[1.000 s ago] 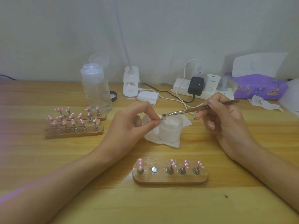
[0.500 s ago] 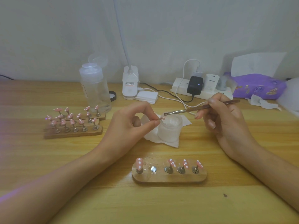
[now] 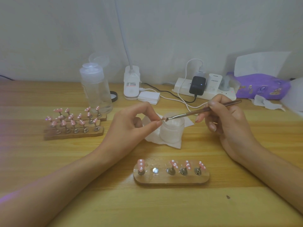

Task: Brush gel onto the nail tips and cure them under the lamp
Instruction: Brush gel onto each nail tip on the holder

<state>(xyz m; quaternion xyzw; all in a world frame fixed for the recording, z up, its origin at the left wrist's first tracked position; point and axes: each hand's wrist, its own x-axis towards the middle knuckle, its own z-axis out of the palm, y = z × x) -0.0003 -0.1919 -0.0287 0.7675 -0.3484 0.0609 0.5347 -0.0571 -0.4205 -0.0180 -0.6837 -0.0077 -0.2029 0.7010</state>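
Observation:
My left hand (image 3: 131,126) pinches a small pink nail tip (image 3: 163,118) between thumb and forefinger, just above the rim of a frosted gel jar (image 3: 172,130). My right hand (image 3: 227,125) grips a thin metal-handled brush (image 3: 203,110), and its bristle end touches the held tip. Close to me lies a wooden oval stand (image 3: 171,176) carrying several pink white-dotted tips on metal pegs, with one peg seat (image 3: 155,170) bare. The white gooseneck lamp (image 3: 131,82) stands at the back of the desk.
Wooden stands (image 3: 73,128) packed with several pink tips sit at the left. A clear pump bottle (image 3: 95,89), a stack of white pads (image 3: 148,97), a power strip (image 3: 205,90) with chargers and cables, and a purple tissue pack (image 3: 260,86) line the back. A white wipe (image 3: 164,141) lies under the jar.
The brush tip has moved slightly left and down until it touches the held nail tip. My left hand stays almost still over the jar.

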